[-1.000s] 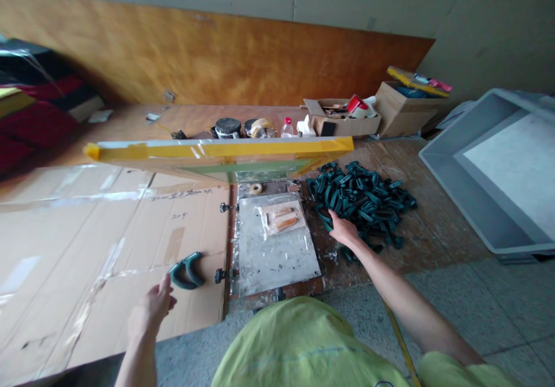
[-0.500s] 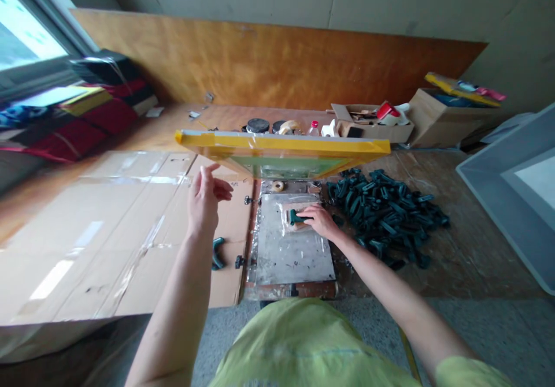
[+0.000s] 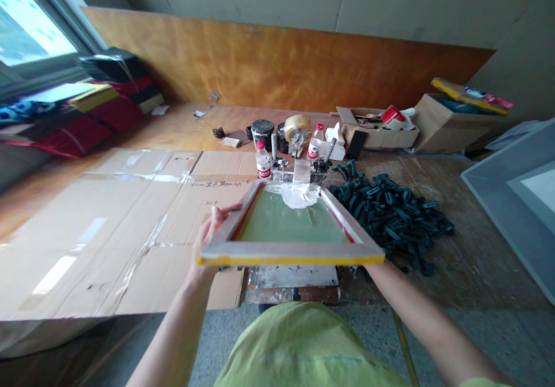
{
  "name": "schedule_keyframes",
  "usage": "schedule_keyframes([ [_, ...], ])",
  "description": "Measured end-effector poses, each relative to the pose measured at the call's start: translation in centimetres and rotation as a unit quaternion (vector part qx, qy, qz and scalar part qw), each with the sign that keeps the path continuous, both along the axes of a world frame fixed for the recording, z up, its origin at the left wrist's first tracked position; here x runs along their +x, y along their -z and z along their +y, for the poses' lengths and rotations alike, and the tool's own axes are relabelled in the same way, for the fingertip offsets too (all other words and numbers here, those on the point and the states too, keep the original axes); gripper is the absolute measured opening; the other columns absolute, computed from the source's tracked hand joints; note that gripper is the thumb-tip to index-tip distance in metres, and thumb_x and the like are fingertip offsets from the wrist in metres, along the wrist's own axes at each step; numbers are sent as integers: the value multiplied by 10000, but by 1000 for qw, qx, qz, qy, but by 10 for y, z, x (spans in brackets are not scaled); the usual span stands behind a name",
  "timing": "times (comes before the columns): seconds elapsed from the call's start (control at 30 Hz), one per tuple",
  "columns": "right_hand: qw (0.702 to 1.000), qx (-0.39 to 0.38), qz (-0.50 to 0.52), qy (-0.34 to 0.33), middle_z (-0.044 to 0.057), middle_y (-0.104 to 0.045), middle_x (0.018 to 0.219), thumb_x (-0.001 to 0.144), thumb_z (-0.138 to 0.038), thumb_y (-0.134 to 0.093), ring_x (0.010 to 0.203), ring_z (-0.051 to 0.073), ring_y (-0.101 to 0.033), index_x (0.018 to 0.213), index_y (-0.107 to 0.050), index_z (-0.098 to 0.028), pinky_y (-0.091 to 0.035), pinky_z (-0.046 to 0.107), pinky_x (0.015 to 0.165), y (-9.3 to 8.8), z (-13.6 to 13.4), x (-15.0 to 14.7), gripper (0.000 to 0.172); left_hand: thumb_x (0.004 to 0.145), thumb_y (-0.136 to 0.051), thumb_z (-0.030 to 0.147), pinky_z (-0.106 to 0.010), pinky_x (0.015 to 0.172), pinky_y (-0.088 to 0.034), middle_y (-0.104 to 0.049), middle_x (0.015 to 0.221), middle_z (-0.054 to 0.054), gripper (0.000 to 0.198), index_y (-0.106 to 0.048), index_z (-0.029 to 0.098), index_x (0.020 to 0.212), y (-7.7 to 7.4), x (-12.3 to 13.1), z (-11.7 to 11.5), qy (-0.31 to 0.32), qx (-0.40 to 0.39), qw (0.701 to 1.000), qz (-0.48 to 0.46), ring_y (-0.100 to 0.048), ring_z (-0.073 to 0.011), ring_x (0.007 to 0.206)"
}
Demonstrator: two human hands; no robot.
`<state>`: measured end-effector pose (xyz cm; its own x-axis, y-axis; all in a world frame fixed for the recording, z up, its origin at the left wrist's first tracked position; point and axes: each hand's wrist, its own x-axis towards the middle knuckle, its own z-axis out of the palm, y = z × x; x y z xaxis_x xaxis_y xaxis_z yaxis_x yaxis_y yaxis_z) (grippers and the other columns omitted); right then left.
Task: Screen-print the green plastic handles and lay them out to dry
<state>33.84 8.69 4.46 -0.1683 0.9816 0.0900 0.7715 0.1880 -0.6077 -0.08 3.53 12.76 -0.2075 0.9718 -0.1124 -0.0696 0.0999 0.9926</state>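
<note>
A screen frame (image 3: 295, 252) with green mesh and white paste near its far end is lowered over the metal plate (image 3: 297, 276), whose front edge shows below it. My left hand (image 3: 212, 228) is at the frame's left side, fingers against its outer edge; whether they grip is hard to tell. The frame hides my right hand; only the forearm shows, passing under the right front corner. The small dark green part is hidden as well. A clamp (image 3: 301, 173) stands at the frame's far end.
A pile of dark green parts (image 3: 390, 219) lies right of the frame. Flat cardboard (image 3: 130, 231) covers the left side. Bottles (image 3: 263, 162), black tubs (image 3: 262, 134) and a cardboard box (image 3: 381, 136) stand behind. A grey bin (image 3: 515, 190) is at the far right.
The frame has swung down toward me from its raised position, now covering the plate and my right hand. My left hand has come to the frame's left side.
</note>
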Motion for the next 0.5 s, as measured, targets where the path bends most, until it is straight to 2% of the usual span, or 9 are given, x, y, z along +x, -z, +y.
schedule_keyframes([
  [0.07,997,38,-31,57,103,-679,1080,924,-220,-491,1005,220,-613,1195,-634,-117,-512,320,869,-16,15,15,323,763,-555,708,-238,626,-482,-710,931,-50,648,-710,171,1091,24,-4,-21,25,-83,996,3,-633,-175,760],
  [0.13,990,99,-69,75,126,-622,1221,905,-193,-525,1121,237,-576,1261,-586,-143,-465,371,980,-31,33,13,365,698,-663,665,-234,609,-471,-701,897,-43,720,-647,178,1229,52,-4,-34,44,-126,991,5,-628,-178,744],
  [0.2,982,149,-110,31,128,-543,1333,860,-195,-607,1227,248,-506,1309,-536,-153,-414,378,1047,-42,53,-5,457,668,-713,621,-230,578,-455,-675,814,-19,848,-527,187,1372,80,-2,-40,52,-134,989,13,-605,-160,679],
  [0.27,975,153,-157,-26,141,-525,1338,811,-175,-664,1243,263,-480,1300,-522,-141,-413,380,1035,-48,69,-31,510,691,-698,599,-219,535,-425,-627,728,17,899,-429,191,1446,103,-1,-40,52,-134,989,35,-555,-131,593],
  [0.33,971,105,-207,-55,136,-607,1194,794,-146,-668,1137,262,-542,1200,-574,-143,-452,363,950,-47,81,-52,417,721,-667,593,-209,508,-395,-586,687,39,873,-416,188,1453,119,0,-38,54,-138,988,54,-516,-114,553],
  [0.4,966,39,-247,-64,111,-666,1011,809,-145,-640,990,245,-598,1064,-623,-162,-471,334,853,-40,83,-65,257,738,-649,590,-205,509,-392,-576,690,41,841,-429,187,1443,129,-1,-37,59,-141,987,58,-516,-115,563],
  [0.5,956,17,-280,-88,108,-677,920,831,-127,-572,906,233,-608,938,-643,-167,-463,315,798,-26,66,-68,134,756,-637,579,-210,551,-424,-589,724,26,784,-464,190,1415,135,-3,-38,61,-140,986,60,-553,-130,622],
])
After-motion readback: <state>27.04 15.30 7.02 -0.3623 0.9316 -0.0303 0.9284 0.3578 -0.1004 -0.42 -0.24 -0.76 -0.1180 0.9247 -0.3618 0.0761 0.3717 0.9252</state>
